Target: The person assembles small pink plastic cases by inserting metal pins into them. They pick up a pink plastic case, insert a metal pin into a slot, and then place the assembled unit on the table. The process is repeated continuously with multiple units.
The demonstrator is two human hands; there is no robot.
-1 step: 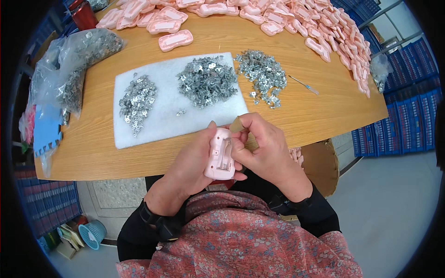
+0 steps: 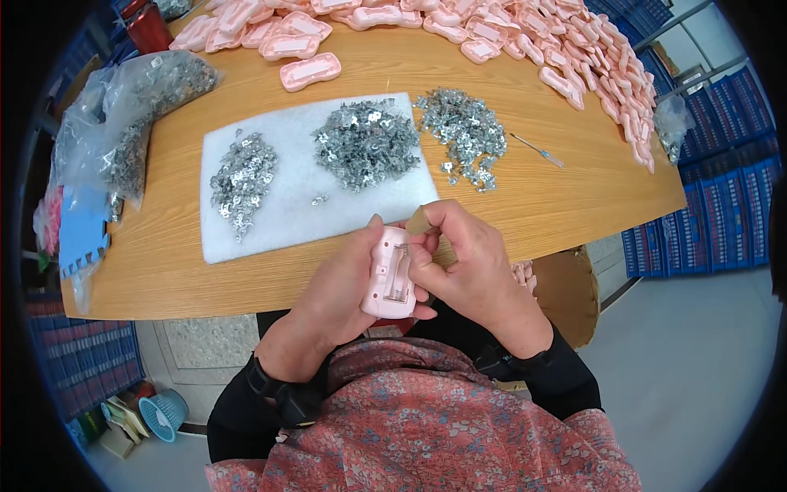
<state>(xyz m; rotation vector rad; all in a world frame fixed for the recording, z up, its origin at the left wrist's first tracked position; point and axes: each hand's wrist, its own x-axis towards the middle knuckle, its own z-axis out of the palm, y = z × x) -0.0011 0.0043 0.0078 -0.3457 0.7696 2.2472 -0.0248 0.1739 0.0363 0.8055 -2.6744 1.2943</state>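
Note:
My left hand (image 2: 334, 283) is wrapped round a pink plastic housing (image 2: 379, 289), tilted upright in front of my body. A long battery compartment (image 2: 398, 277) faces up in it, with a metal spring contact at its near end. My right hand (image 2: 471, 258) is closed in a pinch over the compartment's far right side; what its fingertips hold, if anything, is hidden. Tan tape (image 2: 419, 220) covers one fingertip there. Just beyond my hands lies a white foam sheet (image 2: 287, 221) bearing a small left heap (image 2: 244, 176) and a larger heap (image 2: 366, 146) of metal contact pieces.
Another metal-piece heap (image 2: 463, 131) and a thin screwdriver (image 2: 537, 150) lie on the wooden table (image 2: 541, 197) at right. Many pink housings (image 2: 566, 49) line its far and right edges. Bags of metal parts (image 2: 131, 115) stand at left. A cardboard box (image 2: 574, 295) sits below the table's edge.

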